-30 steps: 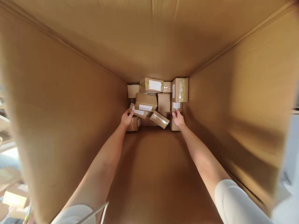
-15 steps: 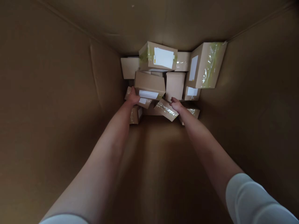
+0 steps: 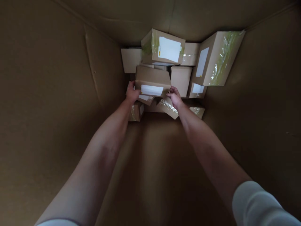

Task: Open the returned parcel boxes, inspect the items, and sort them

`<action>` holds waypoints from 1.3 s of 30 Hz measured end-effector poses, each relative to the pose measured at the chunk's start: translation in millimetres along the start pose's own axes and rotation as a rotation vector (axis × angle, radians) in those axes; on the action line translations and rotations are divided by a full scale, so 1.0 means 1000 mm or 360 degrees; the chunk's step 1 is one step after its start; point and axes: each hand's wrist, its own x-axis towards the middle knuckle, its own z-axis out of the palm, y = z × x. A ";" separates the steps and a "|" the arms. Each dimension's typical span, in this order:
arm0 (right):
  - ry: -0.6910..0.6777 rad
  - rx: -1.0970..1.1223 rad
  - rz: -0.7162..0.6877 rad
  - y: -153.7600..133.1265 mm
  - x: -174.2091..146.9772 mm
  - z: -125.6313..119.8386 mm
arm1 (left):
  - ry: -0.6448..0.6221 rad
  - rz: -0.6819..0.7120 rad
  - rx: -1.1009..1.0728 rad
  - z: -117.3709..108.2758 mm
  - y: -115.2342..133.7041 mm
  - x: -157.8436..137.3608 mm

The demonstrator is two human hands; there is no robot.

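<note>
Between my two hands is a brown cardboard box (image 3: 152,76) with a white label on its near side. My left hand (image 3: 132,93) grips its left end, thumb on the near face. At the right end, my right hand (image 3: 174,96) has its fingers closed on the box's near corner. Below the box, a smaller labelled box (image 3: 148,99) is partly covered. Just under my right hand lies a tilted box (image 3: 168,107) with shiny clear tape.
Tall cardboard walls (image 3: 47,94) surround the pile. A large labelled box (image 3: 147,50) stands at the back, and a tall taped box (image 3: 211,62) leans at the right. An upright plain box (image 3: 181,80) sits right of centre. Another box (image 3: 134,113) lies at lower left.
My right hand has moved from above the tilted taped box up and left onto the held box's right end. The view has shifted slightly closer; my left hand stays at the left end.
</note>
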 end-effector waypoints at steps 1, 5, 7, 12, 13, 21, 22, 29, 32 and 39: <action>0.0027 0.0005 -0.0026 -0.002 -0.004 -0.005 | 0.0010 0.0049 -0.0015 -0.001 0.003 -0.003; 0.0015 0.0009 -0.0126 -0.016 -0.024 -0.022 | 0.0065 0.0155 -0.0069 -0.003 0.013 -0.022; 0.0020 -0.0021 -0.0171 -0.027 -0.035 -0.027 | 0.0125 0.0148 -0.0158 -0.002 0.016 -0.032; -0.0026 -0.0109 -0.0375 -0.055 -0.058 -0.043 | 0.0082 0.0043 -0.0542 0.002 0.023 -0.057; -0.0050 -0.0129 -0.0408 -0.058 -0.060 -0.047 | 0.0056 0.0033 -0.0588 0.002 0.026 -0.062; 0.0073 -0.0230 -0.0588 -0.059 -0.046 -0.059 | 0.0035 0.0120 -0.0733 0.023 0.042 -0.074; 0.0057 -0.0227 -0.0581 -0.060 -0.046 -0.058 | 0.0014 0.0102 -0.0759 0.027 0.042 -0.073; -0.0063 -0.0097 -0.0381 -0.066 -0.052 -0.066 | -0.0268 -0.0191 -0.0868 0.038 0.046 -0.069; -0.0055 -0.0058 -0.0361 -0.065 -0.056 -0.071 | -0.0249 -0.0166 -0.0882 0.041 0.052 -0.071; 0.0011 0.0095 -0.0306 -0.092 -0.102 -0.075 | -0.0287 -0.0205 -0.0832 0.037 0.092 -0.110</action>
